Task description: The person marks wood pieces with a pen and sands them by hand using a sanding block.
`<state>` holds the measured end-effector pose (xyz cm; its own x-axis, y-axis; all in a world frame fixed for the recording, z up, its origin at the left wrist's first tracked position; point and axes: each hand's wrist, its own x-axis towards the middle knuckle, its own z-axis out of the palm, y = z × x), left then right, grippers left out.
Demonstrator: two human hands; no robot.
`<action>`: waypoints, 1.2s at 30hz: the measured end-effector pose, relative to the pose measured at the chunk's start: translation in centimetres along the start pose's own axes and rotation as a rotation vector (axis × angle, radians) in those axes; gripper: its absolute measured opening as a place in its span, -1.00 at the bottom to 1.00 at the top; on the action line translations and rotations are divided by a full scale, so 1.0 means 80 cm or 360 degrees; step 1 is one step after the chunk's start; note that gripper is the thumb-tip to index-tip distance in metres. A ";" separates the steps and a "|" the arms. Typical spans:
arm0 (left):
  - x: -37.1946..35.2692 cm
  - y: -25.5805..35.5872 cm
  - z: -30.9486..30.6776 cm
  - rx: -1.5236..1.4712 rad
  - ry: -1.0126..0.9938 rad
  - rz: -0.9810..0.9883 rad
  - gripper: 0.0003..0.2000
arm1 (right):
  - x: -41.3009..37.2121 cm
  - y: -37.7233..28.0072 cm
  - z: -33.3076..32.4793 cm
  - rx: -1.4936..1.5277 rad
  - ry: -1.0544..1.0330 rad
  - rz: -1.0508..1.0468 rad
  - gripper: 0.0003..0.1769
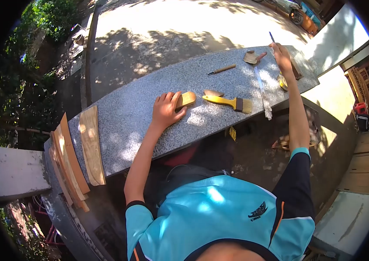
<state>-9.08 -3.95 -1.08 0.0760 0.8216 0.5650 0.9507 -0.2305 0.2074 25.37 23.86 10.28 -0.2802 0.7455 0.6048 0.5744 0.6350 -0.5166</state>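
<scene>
My left hand (165, 108) rests on the speckled stone bench top (125, 108), its fingers closed over a small, smooth wooden block (187, 99). At the far right, my right hand (281, 57) grips a thin dark pen (271, 37) that points up and away from me. Between the hands lies a flat paintbrush (225, 101) with a yellow handle, and a wood scrap (213, 92) sits just behind it. Farther back is a slim tool with a wooden handle (223, 69). A long pale strip (260, 85) lies near my right forearm.
Long thin wooden boards (91, 143) lie across the bench's left end, with several more strips (69, 152) beside them. A pale wood piece (250, 57) and a yellow-edged roll (283, 82) are near my right arm. A motorbike (295, 16) stands beyond the bench.
</scene>
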 end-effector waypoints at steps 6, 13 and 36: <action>-0.014 -0.018 -0.008 -0.0161 -0.0098 -0.0146 -0.51 | 0.003 -0.184 0.051 0.0173 -0.0573 0.0451 -0.30; -0.067 -0.028 -0.051 -0.0108 0.0045 -0.0424 -0.52 | -0.057 -0.276 0.120 0.0401 -0.0924 -0.0046 -0.32; -0.088 -0.042 -0.041 -0.0474 0.0406 -0.0638 -0.75 | -0.160 -0.231 0.264 0.2225 -0.1115 0.0806 -0.39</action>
<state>-13.78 -10.70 -3.17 -0.3841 0.7315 0.5633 0.7615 -0.0940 0.6413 2.11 6.83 -0.73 -0.7871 0.6156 0.0395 -0.2788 -0.2979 -0.9130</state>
